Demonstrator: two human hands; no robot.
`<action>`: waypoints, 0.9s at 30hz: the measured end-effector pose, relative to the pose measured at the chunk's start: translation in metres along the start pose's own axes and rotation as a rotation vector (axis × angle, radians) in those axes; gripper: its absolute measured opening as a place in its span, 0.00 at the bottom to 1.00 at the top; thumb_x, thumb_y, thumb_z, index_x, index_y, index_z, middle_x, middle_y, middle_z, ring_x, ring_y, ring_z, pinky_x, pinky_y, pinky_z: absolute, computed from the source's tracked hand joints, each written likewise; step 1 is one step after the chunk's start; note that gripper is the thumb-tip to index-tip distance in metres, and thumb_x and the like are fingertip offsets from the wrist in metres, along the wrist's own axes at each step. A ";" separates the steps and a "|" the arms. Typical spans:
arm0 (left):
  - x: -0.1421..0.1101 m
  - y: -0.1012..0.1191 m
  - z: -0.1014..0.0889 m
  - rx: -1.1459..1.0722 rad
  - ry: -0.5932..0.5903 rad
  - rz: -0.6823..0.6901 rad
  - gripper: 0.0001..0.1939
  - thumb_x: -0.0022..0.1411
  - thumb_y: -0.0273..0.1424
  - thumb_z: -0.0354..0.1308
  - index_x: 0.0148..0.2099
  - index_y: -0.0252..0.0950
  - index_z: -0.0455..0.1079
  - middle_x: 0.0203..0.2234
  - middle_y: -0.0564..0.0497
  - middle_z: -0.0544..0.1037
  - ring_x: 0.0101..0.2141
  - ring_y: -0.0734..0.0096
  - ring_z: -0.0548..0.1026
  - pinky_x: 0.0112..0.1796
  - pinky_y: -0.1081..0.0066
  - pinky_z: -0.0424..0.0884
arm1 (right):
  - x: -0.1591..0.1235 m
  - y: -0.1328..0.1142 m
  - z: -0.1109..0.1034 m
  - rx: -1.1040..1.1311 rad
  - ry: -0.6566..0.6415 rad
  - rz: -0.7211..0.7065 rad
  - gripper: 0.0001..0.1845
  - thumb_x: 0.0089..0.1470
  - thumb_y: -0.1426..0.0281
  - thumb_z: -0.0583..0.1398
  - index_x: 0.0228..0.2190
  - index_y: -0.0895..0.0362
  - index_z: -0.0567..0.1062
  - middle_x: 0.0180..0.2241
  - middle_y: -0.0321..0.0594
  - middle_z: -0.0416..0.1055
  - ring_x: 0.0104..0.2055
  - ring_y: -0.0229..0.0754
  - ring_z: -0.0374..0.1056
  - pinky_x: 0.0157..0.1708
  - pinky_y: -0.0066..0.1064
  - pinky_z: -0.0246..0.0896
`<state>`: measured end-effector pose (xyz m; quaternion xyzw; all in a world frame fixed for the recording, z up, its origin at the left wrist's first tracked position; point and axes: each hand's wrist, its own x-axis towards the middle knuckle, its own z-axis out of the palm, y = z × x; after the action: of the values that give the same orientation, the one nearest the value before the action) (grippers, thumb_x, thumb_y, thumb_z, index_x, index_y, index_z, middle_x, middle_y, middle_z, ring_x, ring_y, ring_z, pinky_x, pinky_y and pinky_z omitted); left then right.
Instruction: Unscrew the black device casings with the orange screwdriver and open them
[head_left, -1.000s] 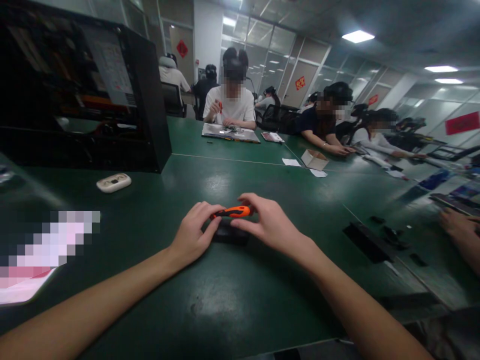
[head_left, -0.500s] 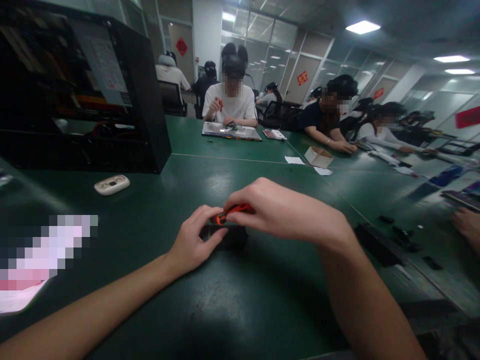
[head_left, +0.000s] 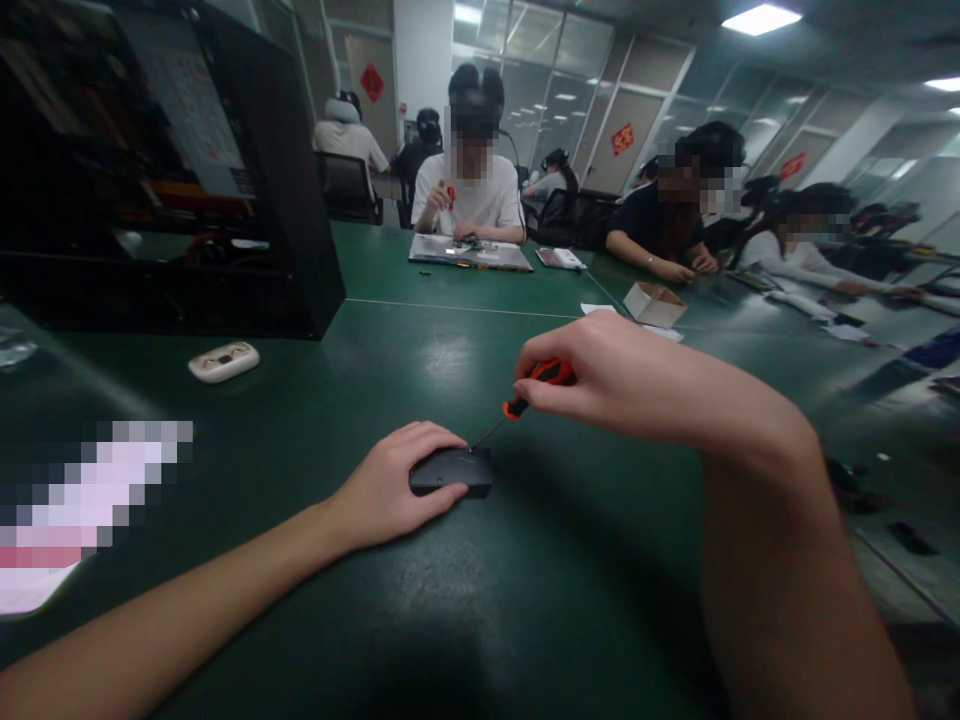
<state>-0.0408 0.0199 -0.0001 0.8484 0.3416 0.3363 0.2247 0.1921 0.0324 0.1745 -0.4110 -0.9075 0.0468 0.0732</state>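
Note:
A small black box-shaped device (head_left: 454, 472) lies on the green table in front of me. My left hand (head_left: 401, 480) grips it from the left, fingers along the far side and thumb along the near side. My right hand (head_left: 570, 370) is closed round the red and black handle of a screwdriver (head_left: 514, 408). Its thin shaft slants down to the left, and the tip meets the device's upper face near the far edge. Whether the tip sits in a screw is too small to tell.
A large black open-sided case (head_left: 285, 230) stands at the back left. An off-white earbud case (head_left: 224, 362) lies before it, with a blurred phone-like object (head_left: 90, 510) nearer. Across the table a person in white (head_left: 469, 195) works at a flat panel (head_left: 472, 252). A cardboard box (head_left: 654, 303) stands right.
My right hand has moved up and right with the screwdriver, so its shaft now shows. My left hand has shifted from near the screwdriver's collar to lie along the device.

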 end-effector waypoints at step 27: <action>0.000 -0.002 -0.002 0.031 -0.079 -0.004 0.19 0.65 0.35 0.62 0.56 0.38 0.68 0.49 0.47 0.77 0.49 0.59 0.75 0.51 0.61 0.70 | 0.033 -0.037 0.043 -0.332 0.368 0.153 0.11 0.64 0.65 0.55 0.40 0.57 0.76 0.31 0.44 0.75 0.32 0.44 0.71 0.31 0.30 0.52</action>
<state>-0.0429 0.0213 0.0004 0.8636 0.3396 0.2967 0.2254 0.1358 0.0319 0.1404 -0.4863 -0.8404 -0.1731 0.1650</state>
